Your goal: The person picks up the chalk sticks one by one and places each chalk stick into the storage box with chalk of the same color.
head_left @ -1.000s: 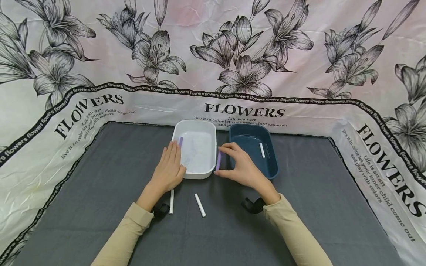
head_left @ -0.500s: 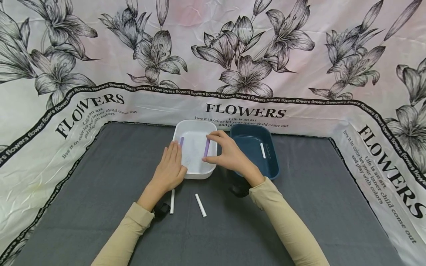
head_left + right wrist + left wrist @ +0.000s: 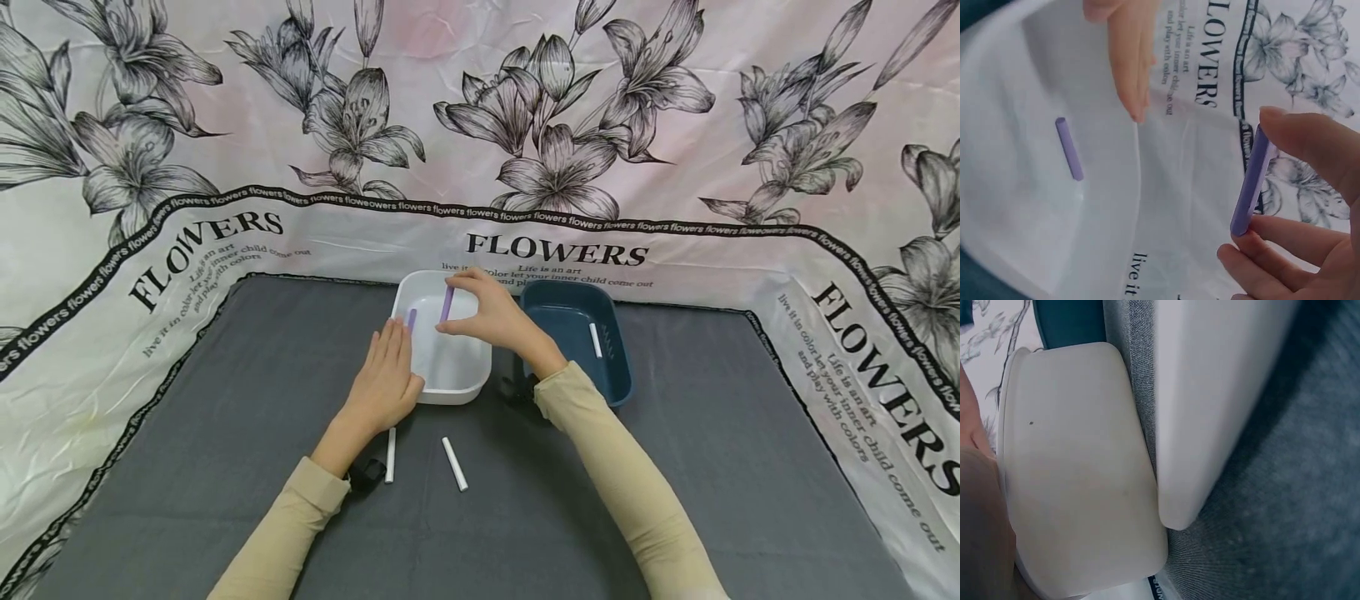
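My right hand [image 3: 491, 312] pinches a purple chalk stick [image 3: 446, 304] by its two ends, thumb at the near end, over the white basin [image 3: 450, 385]. In the right wrist view the held chalk [image 3: 1252, 181] shows whole between thumb and fingertips. A second purple chalk stick [image 3: 1069, 150] lies inside the basin, by its left wall. My left hand [image 3: 381, 379] rests on the basin's left rim with fingers straight. In the left wrist view a white chalk stick [image 3: 1204, 394] looms close to the camera, beside the basin's outer wall [image 3: 1079, 475].
A dark blue basin [image 3: 558, 307] stands right of the white one, with a white chalk stick [image 3: 596, 340] in it. Two white chalk sticks lie on the grey cloth in front, one nearer the left wrist [image 3: 390, 456], the other chalk [image 3: 454, 463] further right. A flower-printed cloth [image 3: 337, 242] hangs behind.
My right hand has carried the purple chalk leftward from between the two basins to over the white basin, then further back. My left hand has stayed on the rim.
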Action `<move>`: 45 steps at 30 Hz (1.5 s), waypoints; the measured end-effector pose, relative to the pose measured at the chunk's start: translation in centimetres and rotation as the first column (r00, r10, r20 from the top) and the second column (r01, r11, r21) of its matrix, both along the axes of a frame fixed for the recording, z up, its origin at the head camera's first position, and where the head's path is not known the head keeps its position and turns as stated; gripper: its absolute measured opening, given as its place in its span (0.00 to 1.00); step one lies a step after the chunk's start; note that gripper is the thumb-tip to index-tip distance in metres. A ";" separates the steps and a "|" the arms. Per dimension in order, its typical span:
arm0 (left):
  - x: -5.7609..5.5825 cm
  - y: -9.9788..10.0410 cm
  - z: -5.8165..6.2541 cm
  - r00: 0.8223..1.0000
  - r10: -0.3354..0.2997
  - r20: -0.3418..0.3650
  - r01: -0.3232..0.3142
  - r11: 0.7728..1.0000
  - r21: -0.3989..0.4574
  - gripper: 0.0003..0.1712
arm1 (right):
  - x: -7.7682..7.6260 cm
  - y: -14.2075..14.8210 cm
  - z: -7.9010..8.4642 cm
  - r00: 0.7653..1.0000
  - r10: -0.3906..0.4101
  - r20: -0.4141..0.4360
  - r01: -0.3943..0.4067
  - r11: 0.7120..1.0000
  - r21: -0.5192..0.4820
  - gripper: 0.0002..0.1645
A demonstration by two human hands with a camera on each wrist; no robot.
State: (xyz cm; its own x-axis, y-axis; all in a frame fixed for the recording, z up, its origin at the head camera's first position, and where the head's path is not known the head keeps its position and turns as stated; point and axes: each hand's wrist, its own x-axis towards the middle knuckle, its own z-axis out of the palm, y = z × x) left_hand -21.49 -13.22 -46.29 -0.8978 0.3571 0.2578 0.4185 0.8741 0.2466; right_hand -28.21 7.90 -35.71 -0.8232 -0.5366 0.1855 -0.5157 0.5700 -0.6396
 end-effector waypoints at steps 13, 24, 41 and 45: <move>-0.1 0.0 -0.1 1.000 -0.004 -0.013 0.004 1.000 -0.002 0.41 | -4.6 -2.5 -1.8 0.998 -0.028 0.059 0.027 1.000 0.010 0.44; -0.2 0.0 -0.1 1.000 -0.001 -0.009 0.001 1.000 0.001 0.41 | -6.9 -3.1 -4.0 0.988 -0.078 0.134 0.081 0.997 -0.017 0.45; -0.1 0.0 0.0 1.000 -0.002 -0.015 0.002 1.000 0.004 0.42 | -8.4 -3.3 -7.8 0.981 -0.062 0.185 0.062 0.998 0.007 0.47; -0.1 0.0 0.0 1.000 0.000 -0.028 0.000 1.000 0.006 0.43 | -8.3 -3.9 -8.2 0.987 -0.067 0.147 0.050 0.992 0.119 0.46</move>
State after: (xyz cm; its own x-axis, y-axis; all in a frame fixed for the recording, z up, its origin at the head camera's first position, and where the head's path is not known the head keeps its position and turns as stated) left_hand -21.55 -13.17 -46.33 -0.8902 0.3553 0.2851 0.4252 0.8726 0.2404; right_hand -36.52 4.05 -43.96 -0.8675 -0.4975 -0.0022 -0.3826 0.6700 -0.6361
